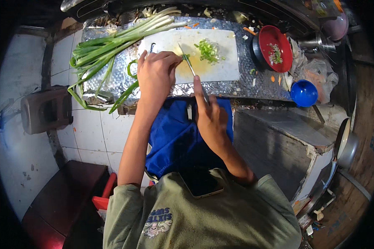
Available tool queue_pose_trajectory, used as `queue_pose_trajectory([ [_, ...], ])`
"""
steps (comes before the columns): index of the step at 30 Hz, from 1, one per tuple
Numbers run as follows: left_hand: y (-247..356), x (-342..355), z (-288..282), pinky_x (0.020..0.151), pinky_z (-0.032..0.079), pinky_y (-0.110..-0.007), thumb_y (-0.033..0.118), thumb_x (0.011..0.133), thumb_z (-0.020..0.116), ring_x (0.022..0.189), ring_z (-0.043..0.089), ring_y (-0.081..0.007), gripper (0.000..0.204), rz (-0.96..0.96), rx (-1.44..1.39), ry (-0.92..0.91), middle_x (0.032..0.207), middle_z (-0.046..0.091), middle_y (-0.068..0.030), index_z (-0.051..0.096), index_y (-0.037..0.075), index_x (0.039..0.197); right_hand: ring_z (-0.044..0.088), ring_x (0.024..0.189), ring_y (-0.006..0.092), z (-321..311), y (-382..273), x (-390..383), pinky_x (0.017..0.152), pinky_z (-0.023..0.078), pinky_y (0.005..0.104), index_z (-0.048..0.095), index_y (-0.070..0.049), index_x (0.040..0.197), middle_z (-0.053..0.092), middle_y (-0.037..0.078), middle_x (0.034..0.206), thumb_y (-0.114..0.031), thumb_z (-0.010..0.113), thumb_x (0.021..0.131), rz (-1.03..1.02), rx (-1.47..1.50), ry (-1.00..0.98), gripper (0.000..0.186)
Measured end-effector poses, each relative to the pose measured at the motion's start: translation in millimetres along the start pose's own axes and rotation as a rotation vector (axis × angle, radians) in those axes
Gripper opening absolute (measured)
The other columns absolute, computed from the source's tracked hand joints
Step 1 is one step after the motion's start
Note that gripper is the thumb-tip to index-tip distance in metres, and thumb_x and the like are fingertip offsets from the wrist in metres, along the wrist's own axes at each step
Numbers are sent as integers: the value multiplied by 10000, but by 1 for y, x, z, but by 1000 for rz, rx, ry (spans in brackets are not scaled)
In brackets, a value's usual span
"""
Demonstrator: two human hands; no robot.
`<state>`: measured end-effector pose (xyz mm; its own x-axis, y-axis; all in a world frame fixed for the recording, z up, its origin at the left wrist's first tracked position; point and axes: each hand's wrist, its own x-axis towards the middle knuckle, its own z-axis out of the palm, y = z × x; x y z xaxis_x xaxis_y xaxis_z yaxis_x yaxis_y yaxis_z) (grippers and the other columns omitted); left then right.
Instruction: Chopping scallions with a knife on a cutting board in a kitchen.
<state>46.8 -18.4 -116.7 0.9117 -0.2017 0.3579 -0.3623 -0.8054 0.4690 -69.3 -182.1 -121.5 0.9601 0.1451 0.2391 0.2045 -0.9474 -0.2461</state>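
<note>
A white cutting board (224,39) lies on the foil-patterned counter in front of me. My left hand (156,74) is closed on a green onion (184,57) at the board's left part, its fingers curled over the stalk, and green leaves trail out below the hand. In my right hand (212,118) is a knife (190,65), gripped by its handle with the index finger stretched along it. The blade's edge meets the stalk beside my left fingertips. Chopped green onion (207,51) sits in a small heap right of the blade.
A bundle of whole green onions (112,47) lies at the counter's left. To the right stand a red bowl (287,58) with chopped bits, a blue bowl (304,93) near the edge and a plastic bag (322,76). A phone (200,181) rests on my lap.
</note>
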Motion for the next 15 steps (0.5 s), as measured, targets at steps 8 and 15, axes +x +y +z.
queue_pose_trajectory([
  [8, 2, 3, -6, 1090, 449, -537, 82, 837, 755, 960, 705, -269, 171, -33, 29, -45, 1022, 775, -12, 804, 148, 987, 594, 512, 203, -1, -2, 8, 466, 495, 333, 463, -162, 1577, 586, 86, 871, -11, 674, 864, 34, 70, -3, 758],
  [15, 3, 1, -2, 1116, 426, -536, 85, 836, 731, 911, 686, -260, 156, -29, 9, -5, 991, 763, 7, 808, 175, 937, 659, 620, 256, 0, 3, 3, 530, 543, 363, 399, -187, 1611, 626, 127, 929, 5, 686, 859, 74, 130, -4, 828],
])
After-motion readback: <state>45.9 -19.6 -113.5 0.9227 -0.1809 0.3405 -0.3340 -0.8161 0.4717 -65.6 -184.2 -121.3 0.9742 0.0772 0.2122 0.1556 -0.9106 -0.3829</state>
